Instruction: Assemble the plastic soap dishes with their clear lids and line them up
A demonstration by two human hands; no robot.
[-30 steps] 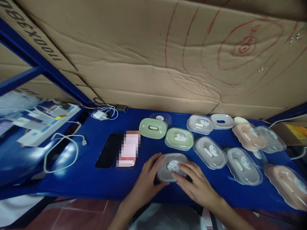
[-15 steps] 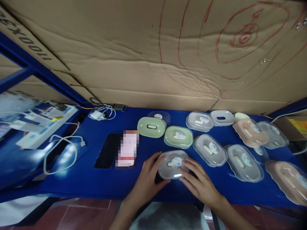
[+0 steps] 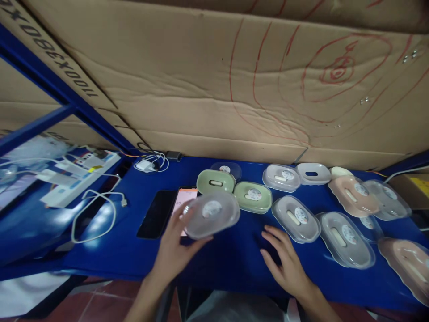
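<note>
My left hand point(image 3: 177, 241) grips a greyish oval soap dish with a clear lid point(image 3: 211, 214) by its left end. The dish is lifted and tilted, slightly blurred, with a round label on top. It partly covers the lit phone point(image 3: 187, 194) and overlaps the front of an open green soap dish point(image 3: 216, 181). My right hand point(image 3: 281, 259) is apart from it, fingers spread just above or on the blue table point(image 3: 234, 264); I cannot tell if it touches. Nearest to this hand is a lidded grey soap dish point(image 3: 296, 219).
A lidded green dish point(image 3: 253, 197), several grey dishes and pink dishes point(image 3: 353, 196) spread to the right. Loose clear lids point(image 3: 387, 199) lie among them. Leftward are a dark phone point(image 3: 157, 214), white cables point(image 3: 95, 239) and a power strip point(image 3: 80, 179). A cardboard wall point(image 3: 187, 89) stands behind.
The grey soap dish, earlier between both hands at the table front, has risen and moved left in my left hand. My right hand has let go and is apart from it.
</note>
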